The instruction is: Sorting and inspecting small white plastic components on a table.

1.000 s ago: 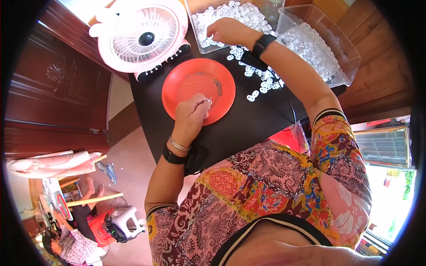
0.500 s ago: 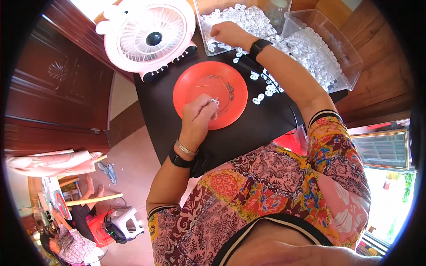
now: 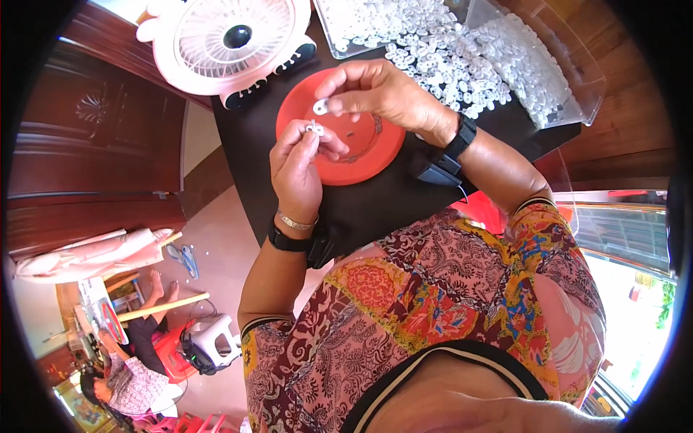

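At upper left, a pink-and-white fan (image 3: 237,36) is standing on a black surface (image 3: 375,211). Near centre, the left hand (image 3: 297,167) is gripping a small white piece (image 3: 315,130) over a red plate (image 3: 386,157); the right hand (image 3: 393,94) is pinching another white piece (image 3: 317,111). At upper right, many more pieces (image 3: 455,61) are lying in and around clear bins (image 3: 580,68).

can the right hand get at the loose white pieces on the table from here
Probably yes: the loose white pieces lie on the black table close by the right hand, with nothing visible blocking the way, though it already holds one white piece.
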The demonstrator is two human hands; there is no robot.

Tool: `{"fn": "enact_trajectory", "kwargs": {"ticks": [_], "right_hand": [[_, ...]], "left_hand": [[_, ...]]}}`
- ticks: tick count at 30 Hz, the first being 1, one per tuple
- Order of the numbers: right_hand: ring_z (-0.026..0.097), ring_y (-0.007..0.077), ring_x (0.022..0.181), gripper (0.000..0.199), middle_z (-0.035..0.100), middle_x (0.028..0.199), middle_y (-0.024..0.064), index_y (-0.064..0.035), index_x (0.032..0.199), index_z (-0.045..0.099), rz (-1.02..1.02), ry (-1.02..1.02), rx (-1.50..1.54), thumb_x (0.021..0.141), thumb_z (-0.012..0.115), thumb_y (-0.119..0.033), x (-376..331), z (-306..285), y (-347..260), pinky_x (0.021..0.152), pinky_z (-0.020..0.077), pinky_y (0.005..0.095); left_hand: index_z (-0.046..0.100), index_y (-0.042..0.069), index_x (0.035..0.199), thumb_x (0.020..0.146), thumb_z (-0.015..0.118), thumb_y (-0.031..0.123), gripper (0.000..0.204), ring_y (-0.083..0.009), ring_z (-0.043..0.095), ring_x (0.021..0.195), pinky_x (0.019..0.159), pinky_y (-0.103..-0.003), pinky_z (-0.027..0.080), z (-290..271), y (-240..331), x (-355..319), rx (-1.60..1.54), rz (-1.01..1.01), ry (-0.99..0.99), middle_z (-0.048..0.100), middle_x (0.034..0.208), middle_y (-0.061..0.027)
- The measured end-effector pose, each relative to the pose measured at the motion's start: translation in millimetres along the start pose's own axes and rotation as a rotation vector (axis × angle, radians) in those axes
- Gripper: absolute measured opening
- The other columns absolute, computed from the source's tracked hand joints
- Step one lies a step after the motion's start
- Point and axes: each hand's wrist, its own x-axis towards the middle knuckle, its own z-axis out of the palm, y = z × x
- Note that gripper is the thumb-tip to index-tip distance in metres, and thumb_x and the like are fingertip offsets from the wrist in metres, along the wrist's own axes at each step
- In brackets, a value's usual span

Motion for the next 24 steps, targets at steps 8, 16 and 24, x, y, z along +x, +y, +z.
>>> {"fn": "enact_trajectory", "kwargs": {"ticks": [8, 16, 24], "right_hand": [[0.056, 0.0028, 0.077, 0.016, 0.066, 0.089, -0.0023, -0.0051, 0.104, 0.067, -0.020, -0.003, -0.014, 0.089, 0.061, -0.007, -3.8, 4.2, 21.8, 0.069, 0.0463, 0.0195], [0.055, 0.0036, 0.073, 0.018, 0.064, 0.086, -0.0006, -0.0005, 0.108, 0.064, -0.032, -0.044, 0.092, 0.090, 0.060, -0.005, -3.8, 4.0, 24.4, 0.067, 0.0476, 0.0204], [0.056, 0.0042, 0.073, 0.020, 0.065, 0.088, 0.0016, 0.0002, 0.110, 0.063, -0.038, -0.106, 0.230, 0.090, 0.058, -0.002, -4.7, 6.0, 36.0, 0.066, 0.0480, 0.0205]], "left_hand": [[0.053, -0.001, 0.087, 0.092, 0.040, 0.018, 0.023, -0.0244, 0.060, 0.070, 0.064, -0.031, 0.045, -8.9, -4.4, 2.5, 0.015, -0.031, -0.015, 0.061, 0.077, -0.0157], [0.056, -0.002, 0.087, 0.093, 0.041, 0.014, 0.023, -0.0265, 0.064, 0.078, 0.074, -0.034, 0.050, 1.3, -7.4, 3.5, -0.126, -0.059, -0.030, 0.065, 0.083, -0.0179], [0.056, -0.002, 0.087, 0.092, 0.042, 0.014, 0.022, -0.0262, 0.063, 0.077, 0.076, -0.035, 0.048, -0.2, -12.5, 2.8, -0.132, -0.060, 0.034, 0.064, 0.082, -0.0174]]}}
